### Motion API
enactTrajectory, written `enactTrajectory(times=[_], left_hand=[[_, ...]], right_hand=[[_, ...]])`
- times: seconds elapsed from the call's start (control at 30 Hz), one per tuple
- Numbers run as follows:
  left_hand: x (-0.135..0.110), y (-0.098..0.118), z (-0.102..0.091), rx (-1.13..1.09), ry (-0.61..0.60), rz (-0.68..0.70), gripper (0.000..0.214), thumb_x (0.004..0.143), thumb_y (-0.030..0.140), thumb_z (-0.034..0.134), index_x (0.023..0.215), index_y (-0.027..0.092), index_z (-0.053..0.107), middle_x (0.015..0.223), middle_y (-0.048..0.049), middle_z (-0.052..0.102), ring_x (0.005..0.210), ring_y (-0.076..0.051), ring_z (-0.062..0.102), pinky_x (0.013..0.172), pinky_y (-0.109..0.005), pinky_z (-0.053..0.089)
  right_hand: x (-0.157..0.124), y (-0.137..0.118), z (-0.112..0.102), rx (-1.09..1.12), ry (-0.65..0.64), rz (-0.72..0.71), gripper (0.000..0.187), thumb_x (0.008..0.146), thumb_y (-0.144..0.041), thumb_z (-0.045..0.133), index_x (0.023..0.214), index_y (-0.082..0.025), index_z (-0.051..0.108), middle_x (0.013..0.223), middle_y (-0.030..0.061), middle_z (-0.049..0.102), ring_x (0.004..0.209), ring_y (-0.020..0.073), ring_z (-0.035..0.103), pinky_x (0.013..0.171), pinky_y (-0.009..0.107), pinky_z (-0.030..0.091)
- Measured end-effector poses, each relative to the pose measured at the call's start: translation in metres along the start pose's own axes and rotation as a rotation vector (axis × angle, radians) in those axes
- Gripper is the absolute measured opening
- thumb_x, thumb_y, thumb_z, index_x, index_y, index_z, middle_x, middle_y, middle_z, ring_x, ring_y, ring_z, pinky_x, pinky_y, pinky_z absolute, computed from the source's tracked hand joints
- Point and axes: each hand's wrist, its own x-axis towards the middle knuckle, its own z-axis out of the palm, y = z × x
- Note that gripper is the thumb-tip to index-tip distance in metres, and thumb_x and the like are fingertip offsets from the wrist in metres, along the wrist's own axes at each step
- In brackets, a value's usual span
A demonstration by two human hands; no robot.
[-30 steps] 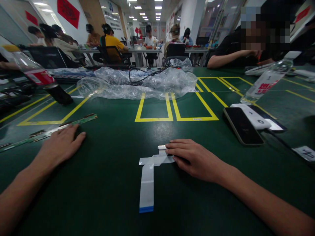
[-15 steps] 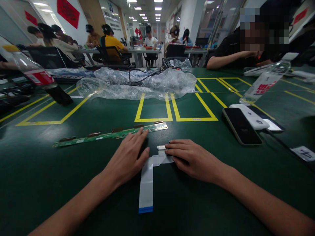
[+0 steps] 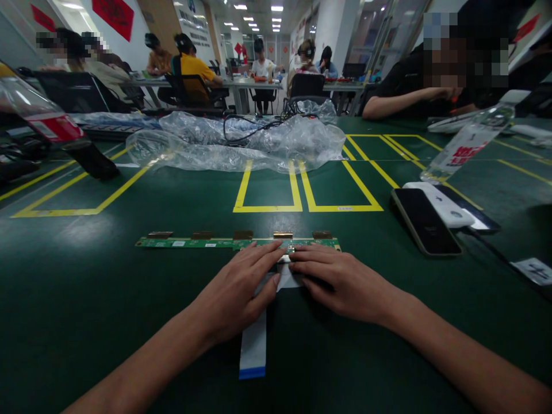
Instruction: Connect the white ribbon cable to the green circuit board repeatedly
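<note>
A long narrow green circuit board [image 3: 190,242] lies crosswise on the green table mat [image 3: 107,299] in front of me. A white flat ribbon cable [image 3: 254,345] with a blue end runs from below toward the board's middle. My left hand [image 3: 241,287] lies flat over the cable, its fingers stretched out and touching the board's edge. My right hand [image 3: 336,282] rests flat beside it, fingertips on the cable's folded top end at the board. Both hands press down; neither is wrapped round anything.
Crumpled clear plastic wrap [image 3: 241,144] with a black cable lies beyond yellow taped boxes [image 3: 267,208]. A dark phone [image 3: 425,221] and white device [image 3: 440,202] lie to the right, a bottle [image 3: 470,141] behind them. Another bottle [image 3: 52,129] leans at far left. People sit at tables behind.
My left hand slid the green board from the far left to the middle, straightening it above the ribbon cable. That hand now lies over the cable. My right hand stayed put.
</note>
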Motion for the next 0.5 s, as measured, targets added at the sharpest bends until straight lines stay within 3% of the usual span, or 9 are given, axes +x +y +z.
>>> enactTrajectory(times=[0.1,0.23,0.5], left_hand=[[-0.006,-0.016,-0.004,0.163,-0.03,0.014,0.049,0.104,0.035,0.034,0.149,0.019,0.043,0.156,-0.0075,0.044,0.145,-0.024,0.042,0.121,-0.057,0.036],[-0.013,-0.028,-0.006,0.275,-0.036,0.045,0.051,0.103,0.039,0.036,0.15,0.018,0.041,0.156,-0.0073,0.043,0.145,-0.025,0.041,0.118,-0.054,0.041],[-0.01,-0.015,-0.005,0.348,-0.024,0.071,0.054,0.102,0.042,0.038,0.15,0.016,0.042,0.154,-0.0098,0.046,0.142,-0.027,0.044,0.114,-0.053,0.046]], right_hand=[[-0.001,0.003,0.001,-0.017,-0.01,0.01,0.035,0.096,-0.015,0.054,0.129,-0.017,0.065,0.137,0.01,0.065,0.131,0.0217,0.056,0.118,0.044,0.037],[-0.002,0.004,0.001,-0.023,-0.025,0.022,0.04,0.094,-0.013,0.055,0.133,-0.018,0.063,0.139,0.0088,0.064,0.133,0.0217,0.055,0.119,0.044,0.036],[-0.003,0.002,0.007,-0.134,-0.059,0.033,0.041,0.098,-0.023,0.054,0.139,-0.023,0.058,0.147,0.0042,0.058,0.143,0.0261,0.043,0.12,0.054,0.031]])
